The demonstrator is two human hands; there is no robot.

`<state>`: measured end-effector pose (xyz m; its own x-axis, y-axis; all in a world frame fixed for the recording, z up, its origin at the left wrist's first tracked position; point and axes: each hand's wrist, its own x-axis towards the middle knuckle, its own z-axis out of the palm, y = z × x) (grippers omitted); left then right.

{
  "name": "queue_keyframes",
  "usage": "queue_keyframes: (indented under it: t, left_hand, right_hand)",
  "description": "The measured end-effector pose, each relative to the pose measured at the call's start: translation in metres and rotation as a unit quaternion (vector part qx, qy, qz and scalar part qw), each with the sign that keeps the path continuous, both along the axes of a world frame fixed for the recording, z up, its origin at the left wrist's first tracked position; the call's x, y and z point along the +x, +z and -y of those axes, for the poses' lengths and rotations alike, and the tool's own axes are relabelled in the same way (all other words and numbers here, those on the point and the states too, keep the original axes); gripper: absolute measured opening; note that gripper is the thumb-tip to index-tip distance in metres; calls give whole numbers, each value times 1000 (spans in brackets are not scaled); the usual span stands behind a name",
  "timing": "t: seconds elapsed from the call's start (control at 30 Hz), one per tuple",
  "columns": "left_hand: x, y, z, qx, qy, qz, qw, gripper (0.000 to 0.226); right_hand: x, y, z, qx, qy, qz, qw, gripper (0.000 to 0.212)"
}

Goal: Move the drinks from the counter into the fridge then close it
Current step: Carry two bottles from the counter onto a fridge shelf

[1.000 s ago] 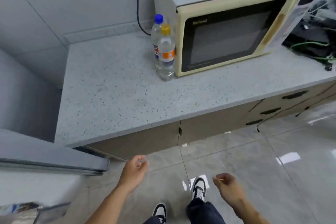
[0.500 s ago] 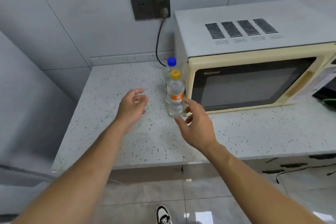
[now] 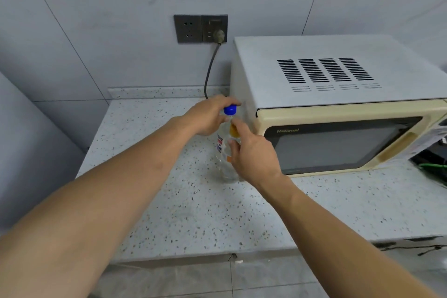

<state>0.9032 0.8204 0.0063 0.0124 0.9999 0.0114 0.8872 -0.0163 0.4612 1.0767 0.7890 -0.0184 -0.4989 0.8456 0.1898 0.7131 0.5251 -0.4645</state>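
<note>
Two bottles are being picked up from the table [image 3: 169,201], just at 9 o'clock of the microwave [image 3: 338,104]. The blue-capped bottle [image 3: 229,110] is being gripped near its top by the left hand [image 3: 208,116]. The orange-capped bottle [image 3: 233,129] is being gripped by the right hand [image 3: 254,155]. Next, both probably need to be lifted and carried to the fridge.

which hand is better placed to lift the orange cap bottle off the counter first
Right. The right hand is already curled round the clear plastic orange-capped bottle, the nearer one. The left hand is at the neck of the blue-capped clear bottle behind it, beside the cream microwave.
</note>
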Motion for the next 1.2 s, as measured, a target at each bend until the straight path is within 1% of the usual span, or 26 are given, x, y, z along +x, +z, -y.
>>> queue_keyframes:
  t: [0.07,0.13,0.23,0.3,0.37,0.47,0.57,0.63,0.7,0.77,0.83,0.93,1.0,1.07,1.13,1.2]
  left_hand:
    - [-2,0,1,6,-1,-10,1000,38]
    - [-5,-1,9,23,7,-2,1000,34]
    - [-12,-7,33,31,50,24,998,31]
    - [-13,-15,54,36,96,47,994,26]
    - [-9,-21,74,45,137,77,987,24]
    - [-2,-24,100,60,165,102,979,21]
    - [1,-21,121,65,182,106,975,20]
    - [-1,-20,135,64,195,94,974,17]
    - [-3,-23,148,62,211,85,972,17]
    - [-1,-29,158,76,228,97,966,18]
    - [1,-40,167,105,244,135,955,21]
    - [6,-65,179,104,266,253,924,39]
    - [10,-82,187,85,269,328,902,56]
    - [11,-102,191,73,273,372,884,69]
    - [9,-119,191,61,285,393,872,71]
    - [7,-135,189,45,295,397,868,68]
  right_hand:
    - [-1,0,-2,24,-2,1,1000,36]
    - [1,-3,-1,58,-1,20,998,28]
    - [9,-11,4,86,-3,31,996,30]
    - [14,-16,8,89,7,1,996,35]
    - [18,-18,10,74,17,-31,997,36]
    - [22,-17,14,35,25,-63,997,31]
    - [26,-14,19,21,20,-114,993,26]
    - [27,-11,22,22,19,-137,990,26]
    - [26,-9,26,6,29,-132,991,26]
    - [26,-11,31,-8,39,-113,993,27]
    - [28,-14,35,2,38,-123,992,29]
    - [34,-27,41,32,38,-165,985,34]
    - [41,-44,49,-21,34,-187,982,47]
    - [47,-65,58,-117,19,-195,974,63]
    - [50,-83,65,-207,-10,-211,955,71]
    - [49,-96,67,-260,-37,-234,936,69]
